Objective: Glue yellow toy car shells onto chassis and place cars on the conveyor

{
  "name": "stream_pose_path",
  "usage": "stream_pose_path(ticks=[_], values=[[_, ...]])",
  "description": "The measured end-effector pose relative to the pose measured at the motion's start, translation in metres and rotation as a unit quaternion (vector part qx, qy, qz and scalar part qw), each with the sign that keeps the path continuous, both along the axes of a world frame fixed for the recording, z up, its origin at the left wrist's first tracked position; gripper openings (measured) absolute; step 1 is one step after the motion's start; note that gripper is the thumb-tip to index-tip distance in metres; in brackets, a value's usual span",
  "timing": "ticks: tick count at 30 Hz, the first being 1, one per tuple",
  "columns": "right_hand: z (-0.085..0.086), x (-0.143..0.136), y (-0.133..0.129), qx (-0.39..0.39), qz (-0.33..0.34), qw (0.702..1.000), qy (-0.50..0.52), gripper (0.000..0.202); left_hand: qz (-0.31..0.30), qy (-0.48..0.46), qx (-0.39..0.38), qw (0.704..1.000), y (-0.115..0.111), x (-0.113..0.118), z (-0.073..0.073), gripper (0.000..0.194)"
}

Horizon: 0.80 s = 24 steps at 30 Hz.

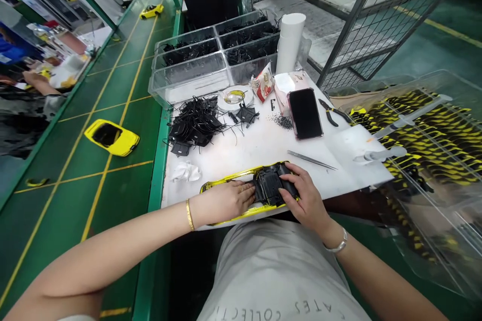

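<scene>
Left hand (230,200) lies flat and right hand (307,198) rests with thumb and fingers spread, both on the black insert (268,186) in the yellow car shell (230,176), near on the white table (248,150). Probably it is being fitted; next press asks for even force.

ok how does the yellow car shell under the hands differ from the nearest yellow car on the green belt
The car shell shows its inside, with a black part in it; the belt car shows its yellow outside around a dark opening. The left hand and right hand are on the shell or its black part, while the belt car is untouched. Both have yellow bodies.
</scene>
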State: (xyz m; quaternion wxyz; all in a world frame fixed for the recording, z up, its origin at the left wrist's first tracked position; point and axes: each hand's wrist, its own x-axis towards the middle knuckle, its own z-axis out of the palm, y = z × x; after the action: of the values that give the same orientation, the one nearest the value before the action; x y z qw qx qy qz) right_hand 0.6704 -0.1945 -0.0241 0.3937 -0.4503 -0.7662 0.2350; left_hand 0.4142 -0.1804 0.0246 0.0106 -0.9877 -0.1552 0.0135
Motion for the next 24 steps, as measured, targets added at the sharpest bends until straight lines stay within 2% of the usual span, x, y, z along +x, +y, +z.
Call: stream_pose_path(ticks=[4, 9, 17, 24], values=[[-0.001, 0.0, 0.0, 0.009, -0.004, 1.0, 0.005, 0.025, -0.023, 0.017, 0.036, 0.999, 0.002, 0.002, 0.005, 0.027], [-0.001, -0.001, 0.0, 0.007, -0.006, 1.0, 0.0, 0.025, -0.053, 0.029, 0.045, 0.997, 0.006, 0.002, 0.007, 0.027], [0.001, -0.002, -0.001, 0.002, -0.01, 1.0, 0.001, 0.028, -0.038, 0.024, 0.025, 0.999, 0.007, 0.003, 0.009, 0.029], [0.001, -0.002, -0.002, 0.011, -0.008, 1.0, -0.01, 0.028, -0.104, 0.012, 0.021, 0.994, 0.014, 0.0, 0.015, 0.026]])
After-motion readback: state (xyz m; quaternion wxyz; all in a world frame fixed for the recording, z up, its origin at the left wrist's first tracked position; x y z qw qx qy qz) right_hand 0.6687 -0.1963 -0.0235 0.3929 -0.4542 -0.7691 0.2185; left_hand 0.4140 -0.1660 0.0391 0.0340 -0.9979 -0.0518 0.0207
